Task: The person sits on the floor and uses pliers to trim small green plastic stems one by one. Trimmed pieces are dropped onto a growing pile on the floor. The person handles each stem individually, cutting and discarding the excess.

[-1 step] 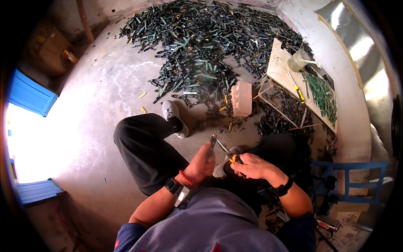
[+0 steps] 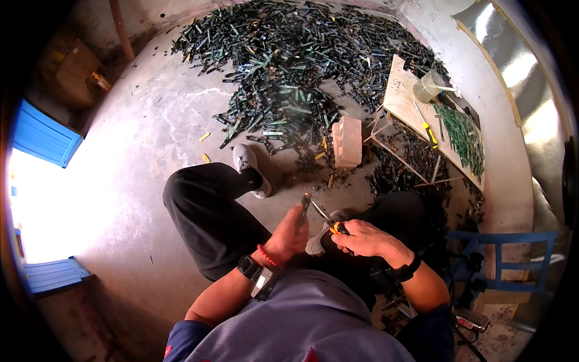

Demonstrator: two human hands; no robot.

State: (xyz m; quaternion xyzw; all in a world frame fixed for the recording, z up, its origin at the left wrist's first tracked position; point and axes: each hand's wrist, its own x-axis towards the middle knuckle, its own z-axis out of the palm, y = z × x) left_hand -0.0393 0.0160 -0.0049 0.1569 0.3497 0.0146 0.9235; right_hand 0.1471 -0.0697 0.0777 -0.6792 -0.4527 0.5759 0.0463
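Note, at ten o'clock from the right hand point(image 2: 367, 239), a slim, dark, brownish-ended strip point(image 2: 306, 203), held in the curled fingers of the left hand point(image 2: 288, 236). Observe an orange-and-black-handled screwdriver point(image 2: 339, 228) with a bright metal shaft, gripped in the right fingers and aimed between ten and eleven o'clock, ending just beside the strip; cannot tell whether touching. Probably best to brace the strip firmly, align the shaft clear of the left fingertips, and apply force gradually.

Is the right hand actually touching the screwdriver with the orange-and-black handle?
Touching. The head view shows it plainly: the right hand is closed around the handle, with the metal shaft sticking out.
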